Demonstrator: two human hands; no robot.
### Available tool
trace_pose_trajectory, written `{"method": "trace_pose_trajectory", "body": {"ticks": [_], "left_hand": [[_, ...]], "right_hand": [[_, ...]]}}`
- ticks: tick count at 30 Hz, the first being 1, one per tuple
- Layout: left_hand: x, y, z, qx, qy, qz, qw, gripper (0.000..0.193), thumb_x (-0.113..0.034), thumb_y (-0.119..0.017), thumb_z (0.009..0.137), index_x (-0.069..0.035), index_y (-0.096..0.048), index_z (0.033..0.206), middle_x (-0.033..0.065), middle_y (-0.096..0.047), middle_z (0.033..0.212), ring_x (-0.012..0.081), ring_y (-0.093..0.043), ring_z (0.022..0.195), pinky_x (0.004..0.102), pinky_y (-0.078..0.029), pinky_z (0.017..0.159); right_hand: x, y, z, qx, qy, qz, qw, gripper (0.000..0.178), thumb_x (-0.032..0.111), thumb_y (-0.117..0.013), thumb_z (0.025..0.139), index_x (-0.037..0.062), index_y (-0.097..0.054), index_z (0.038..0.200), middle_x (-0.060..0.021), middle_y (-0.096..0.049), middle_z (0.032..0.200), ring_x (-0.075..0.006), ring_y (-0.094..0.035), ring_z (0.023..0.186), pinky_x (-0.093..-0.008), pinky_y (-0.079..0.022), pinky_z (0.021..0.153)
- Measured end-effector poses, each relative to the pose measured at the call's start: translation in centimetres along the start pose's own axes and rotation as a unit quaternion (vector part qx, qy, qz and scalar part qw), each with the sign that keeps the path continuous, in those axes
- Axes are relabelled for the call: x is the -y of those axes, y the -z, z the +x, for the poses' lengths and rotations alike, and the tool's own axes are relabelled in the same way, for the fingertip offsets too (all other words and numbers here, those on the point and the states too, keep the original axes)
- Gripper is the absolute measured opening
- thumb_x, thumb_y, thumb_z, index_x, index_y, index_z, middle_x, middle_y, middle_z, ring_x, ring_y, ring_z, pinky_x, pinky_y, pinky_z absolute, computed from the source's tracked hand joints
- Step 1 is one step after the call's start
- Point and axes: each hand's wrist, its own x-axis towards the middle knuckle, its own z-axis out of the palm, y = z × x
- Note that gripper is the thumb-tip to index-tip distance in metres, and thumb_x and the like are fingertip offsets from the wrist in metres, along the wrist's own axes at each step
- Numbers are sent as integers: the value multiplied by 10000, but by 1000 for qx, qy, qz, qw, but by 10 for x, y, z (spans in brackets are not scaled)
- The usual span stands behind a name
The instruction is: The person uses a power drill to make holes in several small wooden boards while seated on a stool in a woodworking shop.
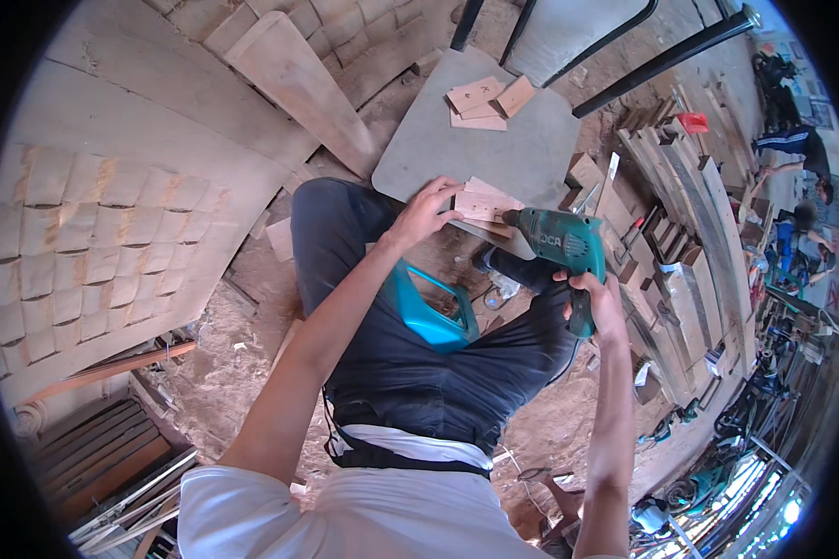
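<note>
A teal power drill (561, 238) is in my right hand (598, 303), whose fingers wrap round its handle. The drill points left, its front end at the right side of a small wooden block (481, 204); whether the bit touches the wood I cannot tell. My left hand (427, 211) grips the left end of that block with thumb and fingers. A few small dark holes or marks show on the block's face. It lies at the near edge of a grey chair seat (418, 149). Several thin wooden pieces (478, 101) lie farther back on that seat.
Black metal chair legs (667, 58) stick out at the back right. Stacked timber strips (685, 214) lie on the right. A long plank (294, 84) leans at the back left beside a carved panel (93, 252). A teal plastic stool (431, 317) shows between my legs.
</note>
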Motion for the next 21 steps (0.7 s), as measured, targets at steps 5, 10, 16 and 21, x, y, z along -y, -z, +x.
{"method": "trace_pose_trajectory", "body": {"ticks": [5,10,16,21], "left_hand": [[-1,1,-3,-14,20,-53,998,627,-101,-797,749,-33,-545,1319,142,-573,1194,329,-573,1105,384,-486,939],[0,3,-2,-14,10,-48,999,723,-108,-831,703,-48,-518,1353,141,-572,1192,332,-569,1115,387,-490,949],[2,3,0,-21,19,-54,998,787,-82,-850,663,-78,-512,1374,131,-575,1243,316,-576,1139,387,-490,967],[2,5,-1,-26,23,-44,998,790,-97,-858,649,-84,-518,1362,120,-582,1239,308,-575,1145,388,-492,960]], "right_hand": [[38,-18,3,-8,-40,-87,995,311,124,-617,803,-84,-613,1034,-133,-671,930,-190,-574,468,-318,-475,470],[45,-20,10,-7,-66,-95,993,320,114,-642,800,-65,-592,1060,-113,-634,845,-197,-584,464,-328,-463,450],[44,-23,10,-10,-63,-104,993,256,129,-676,790,-58,-600,948,-96,-582,730,-198,-579,450,-331,-456,433],[54,-32,10,-21,-67,-127,989,249,141,-682,797,-59,-607,924,-95,-578,709,-190,-576,451,-323,-447,416]]}}
